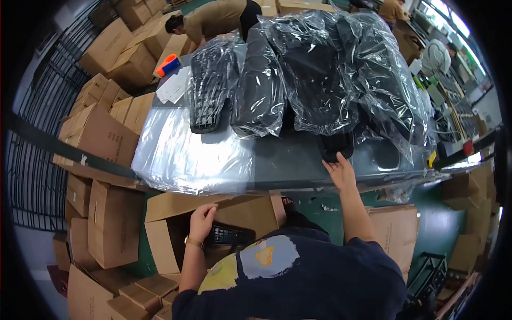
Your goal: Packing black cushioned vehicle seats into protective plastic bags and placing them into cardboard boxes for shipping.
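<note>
"Navy shirt [341, 272] closest to us, on the desk's [288, 160] near side. What's next, going left to right?"

"Open carton [156, 213] before the desk's left half, a black grille [230, 234] inside. The left hand [200, 223] is over it, grip curled together; I can't tell whether it pinches the flap or nothing."

"And up top?"

"Tape dispenser [168, 65] at the desk's far left corner, clear film [192, 154] across its left end, then bagged parts [314, 80] along its far half. Right of the desk's middle, at its near edge, the right hand [343, 173] touches the end of a black piece [337, 145]."

"Clamped?"

"Can't tell. Thumb and finger look apart along the rim; the underside is hidden, and the piece's far end disappears beneath a bag."

"How would you handle it well?"

"Thumb above, fingers below before any pull. Keep it level so the rim doesn't scrape the desk. Bags probably slide easily, so I'd go slowly and let the free hand steady the neighbours."
</note>
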Available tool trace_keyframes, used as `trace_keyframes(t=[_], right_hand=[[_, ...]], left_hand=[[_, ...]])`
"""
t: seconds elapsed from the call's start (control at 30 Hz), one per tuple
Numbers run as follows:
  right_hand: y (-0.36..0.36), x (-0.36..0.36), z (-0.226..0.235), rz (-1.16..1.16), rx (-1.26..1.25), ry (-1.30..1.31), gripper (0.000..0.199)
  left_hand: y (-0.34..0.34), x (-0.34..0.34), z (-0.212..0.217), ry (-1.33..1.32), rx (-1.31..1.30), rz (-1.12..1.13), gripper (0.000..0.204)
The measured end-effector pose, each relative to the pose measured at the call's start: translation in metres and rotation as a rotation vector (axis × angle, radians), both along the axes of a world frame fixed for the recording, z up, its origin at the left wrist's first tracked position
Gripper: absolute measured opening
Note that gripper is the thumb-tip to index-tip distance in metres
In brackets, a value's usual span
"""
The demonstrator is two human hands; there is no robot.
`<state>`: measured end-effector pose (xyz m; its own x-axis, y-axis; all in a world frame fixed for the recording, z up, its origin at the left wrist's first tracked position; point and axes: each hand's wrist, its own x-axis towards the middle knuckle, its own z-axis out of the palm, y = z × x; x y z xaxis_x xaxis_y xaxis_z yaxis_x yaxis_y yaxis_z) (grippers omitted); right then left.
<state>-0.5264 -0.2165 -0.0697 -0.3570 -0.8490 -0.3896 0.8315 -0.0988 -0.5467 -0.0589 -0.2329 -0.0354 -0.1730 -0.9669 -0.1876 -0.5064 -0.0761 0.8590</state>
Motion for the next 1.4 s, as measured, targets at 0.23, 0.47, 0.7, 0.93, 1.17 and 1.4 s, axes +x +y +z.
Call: trace_keyframes(t=[0.23, 0.47, 0.7, 0.93, 1.17, 1.4], right_hand=[[-0.009, -0.005, 0.003, -0.054, -0.137, 0.105, 0.038], [0.041, 0.031, 0.061, 0.060, -0.178, 0.287, 0.042], [0.060, 0.068, 0.082, 0.169, -0.157, 0.187, 0.049], [0.031, 0.085, 0.159, 0.636, -0.225, 0.284, 0.051], [-0.057, 0.109, 0.124, 0.693, -0.545, 0.351, 0.066], [-0.080, 0.222, 0.043, 0.993, -0.523, 0.287, 0.109]], left_hand=[[-0.021, -0.048, 0.048, -0.090, -0.328, -0.207, 0.018], [-0.059, -0.040, 0.113, -0.411, -0.611, -0.142, 0.075], [-0.088, -0.073, 0.208, -0.850, -1.290, -0.179, 0.077], [-0.056, -0.027, 0.223, -0.879, -1.632, -0.229, 0.041], [-0.057, -0.034, 0.302, -0.685, -1.445, 0.123, 0.067], [-0.116, -0.043, 0.292, 0.486, -0.541, 0.030, 0.064]])
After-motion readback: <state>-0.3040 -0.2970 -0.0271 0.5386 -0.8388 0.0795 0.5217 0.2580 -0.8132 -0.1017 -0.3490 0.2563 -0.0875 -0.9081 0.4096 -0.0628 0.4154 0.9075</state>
